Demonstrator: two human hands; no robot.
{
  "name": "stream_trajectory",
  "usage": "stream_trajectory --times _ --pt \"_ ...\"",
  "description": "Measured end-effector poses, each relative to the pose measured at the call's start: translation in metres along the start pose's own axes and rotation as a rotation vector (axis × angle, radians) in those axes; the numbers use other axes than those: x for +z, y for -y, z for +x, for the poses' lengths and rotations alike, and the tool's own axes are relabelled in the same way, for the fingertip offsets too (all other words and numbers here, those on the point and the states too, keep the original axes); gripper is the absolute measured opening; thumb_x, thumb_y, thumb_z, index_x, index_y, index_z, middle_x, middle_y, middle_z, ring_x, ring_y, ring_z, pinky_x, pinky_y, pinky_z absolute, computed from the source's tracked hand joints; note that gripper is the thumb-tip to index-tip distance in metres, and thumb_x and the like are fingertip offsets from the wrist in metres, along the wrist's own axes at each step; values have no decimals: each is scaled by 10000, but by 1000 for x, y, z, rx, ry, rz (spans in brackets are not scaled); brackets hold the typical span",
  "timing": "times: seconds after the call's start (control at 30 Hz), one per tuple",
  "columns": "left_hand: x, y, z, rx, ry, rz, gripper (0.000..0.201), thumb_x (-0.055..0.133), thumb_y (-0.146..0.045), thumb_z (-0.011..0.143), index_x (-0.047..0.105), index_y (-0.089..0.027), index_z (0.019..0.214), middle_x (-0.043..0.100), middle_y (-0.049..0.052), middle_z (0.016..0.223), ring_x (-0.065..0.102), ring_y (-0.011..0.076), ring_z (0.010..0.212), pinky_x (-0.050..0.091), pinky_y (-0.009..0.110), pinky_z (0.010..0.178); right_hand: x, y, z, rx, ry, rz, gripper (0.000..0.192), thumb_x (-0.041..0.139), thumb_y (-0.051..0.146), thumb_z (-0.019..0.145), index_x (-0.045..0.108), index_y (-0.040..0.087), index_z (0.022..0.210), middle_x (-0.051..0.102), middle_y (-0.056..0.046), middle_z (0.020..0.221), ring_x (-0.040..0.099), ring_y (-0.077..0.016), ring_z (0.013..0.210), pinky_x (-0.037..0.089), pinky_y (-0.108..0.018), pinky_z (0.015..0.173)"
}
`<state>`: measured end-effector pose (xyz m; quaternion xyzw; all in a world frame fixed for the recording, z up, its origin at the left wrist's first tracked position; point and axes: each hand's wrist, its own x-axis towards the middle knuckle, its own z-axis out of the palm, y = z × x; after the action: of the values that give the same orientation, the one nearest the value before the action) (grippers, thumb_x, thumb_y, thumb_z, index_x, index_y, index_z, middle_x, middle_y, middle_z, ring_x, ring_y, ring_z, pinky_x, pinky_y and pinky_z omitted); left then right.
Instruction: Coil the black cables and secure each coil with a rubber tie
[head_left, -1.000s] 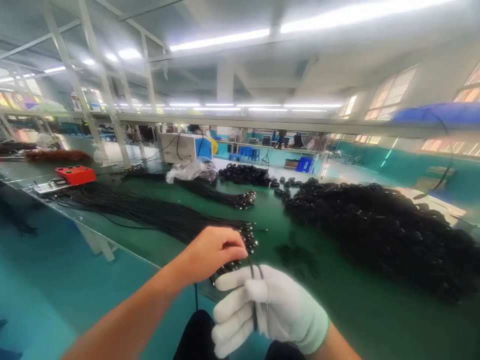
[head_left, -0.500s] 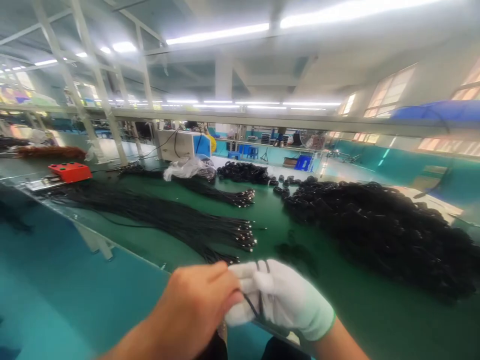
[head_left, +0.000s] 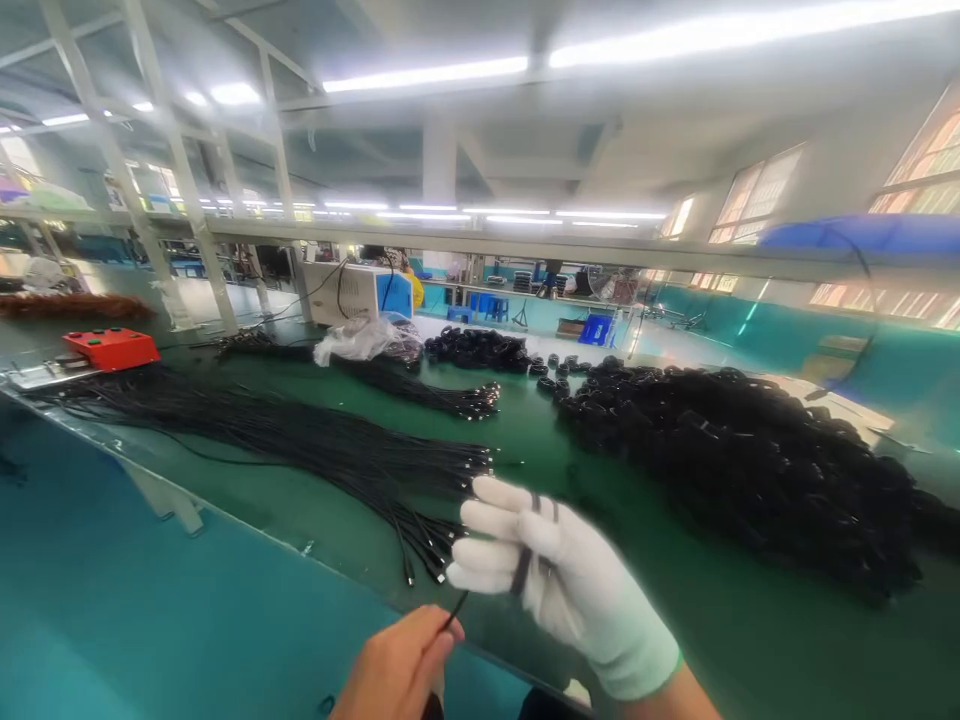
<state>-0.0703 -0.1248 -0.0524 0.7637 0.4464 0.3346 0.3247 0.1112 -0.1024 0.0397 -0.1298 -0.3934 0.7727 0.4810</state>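
My left hand (head_left: 401, 660), bare, is low in the middle and pinches a thin black cable (head_left: 457, 608) between thumb and fingers. From there the cable runs up toward my right hand (head_left: 562, 570), which wears a white glove. Turns of black cable wrap around the gloved fingers, and the thumb lies over them against the palm. The gloved fingers are stretched toward the left. Just beyond them, on the green tabletop (head_left: 360, 560), lies a long bundle of black cables (head_left: 300, 430) with metal-tipped connector ends. How many turns are on the glove is hard to make out.
A big heap of coiled black cables (head_left: 735, 450) covers the right side. Farther back lie a smaller cable bundle (head_left: 427, 390), a clear plastic bag (head_left: 364, 340) and a white-and-blue machine (head_left: 360, 292). A red control box (head_left: 112, 348) sits at the left. A shelf beam (head_left: 465, 236) crosses above.
My left hand has moved down and away from the gloved hand, holding the cable. The gloved fingers have straightened and now point left. The view has shifted slightly.
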Motion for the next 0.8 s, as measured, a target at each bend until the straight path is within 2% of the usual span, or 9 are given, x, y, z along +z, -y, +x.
stream_trajectory --times 0.1,0.2,0.3,0.4,0.47,0.53,0.63,0.7,0.8 --pt "-9 -22 -10 279 -77 375 276 359 -257 917 591 -212 774 596 2 678 552 113 549 376 195 514 -4 -4 2 -5 -130 15 302 700 320 745 560 161 960 570 -21 765 533 -137 647 432 -380 738" --pt "-34 -51 7 378 -115 510 271 407 -216 897 597 -199 704 553 -6 618 505 107 509 345 208 495 -7 -17 -4 115 -140 -22 388 698 297 749 555 130 1069 616 -77 872 591 -170 768 429 -386 801" --pt "-62 -70 36 271 10 315 113 582 -242 812 642 -203 724 573 -25 681 520 91 585 371 183 551 -10 -31 -15 295 20 -2 402 690 302 752 565 78 1061 624 -115 873 614 -203 797 437 -412 800" --pt "-72 -67 60 103 202 -52 55 688 -222 693 662 -177 714 599 -24 732 543 97 665 397 172 594 -8 -39 -20 375 100 96 372 720 288 718 567 81 987 588 -53 754 585 -156 681 444 -392 756" --pt "-65 -56 65 -7 272 -301 113 672 -254 691 657 -143 701 597 -8 708 529 105 660 395 184 587 -3 -42 -20 390 87 156 337 737 257 697 551 108 935 522 4 693 512 -101 600 435 -342 715" --pt "-48 -40 60 -141 291 -513 210 613 -327 739 623 -127 674 545 -14 628 474 93 586 365 193 538 4 -42 -18 363 53 185 309 741 243 691 530 131 887 456 29 680 431 -71 563 409 -304 673" --pt "-20 -19 37 -343 273 -640 346 491 -472 796 566 -158 673 381 -53 502 319 77 443 273 204 429 13 -35 -14 214 -22 196 331 756 284 672 501 155 838 378 40 682 347 -70 564 356 -276 618" --pt "-9 -13 17 -371 236 -501 379 427 -515 818 581 -179 735 375 -50 489 324 92 433 264 211 413 13 -27 -10 103 -63 195 321 748 292 682 475 165 790 330 47 672 313 -75 573 324 -268 595" --pt "-4 -18 -7 -210 96 -76 360 348 -439 887 611 -201 831 581 10 667 521 136 608 376 220 535 8 -16 -5 12 -104 170 256 697 235 742 450 169 739 322 44 670 317 -85 587 316 -272 591"
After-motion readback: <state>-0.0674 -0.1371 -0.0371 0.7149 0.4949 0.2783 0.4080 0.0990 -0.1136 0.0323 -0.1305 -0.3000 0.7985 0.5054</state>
